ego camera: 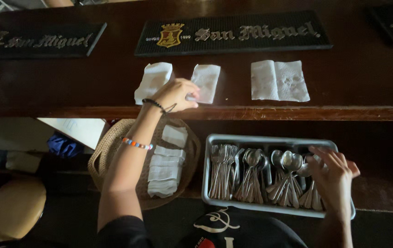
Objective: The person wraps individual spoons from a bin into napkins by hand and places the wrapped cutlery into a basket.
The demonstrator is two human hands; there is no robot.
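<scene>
From the head view, the left hand (178, 94) pinches the middle paper napkin (207, 81) at frame center on the dark wooden surface (352, 82). Lower right, the right hand (333, 177) curls loosely over spoons (288, 177) in the metal cutlery tray (270, 139). Three napkins lie spread; none holds cutlery yet. Folded spares sit in a wicker basket (102, 154).

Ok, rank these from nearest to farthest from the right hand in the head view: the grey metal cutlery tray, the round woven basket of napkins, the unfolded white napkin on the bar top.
From the right hand:
1. Grey metal cutlery tray, right under it.
2. Unfolded white napkin, up on the bar top.
3. Round woven basket, far left.
</scene>
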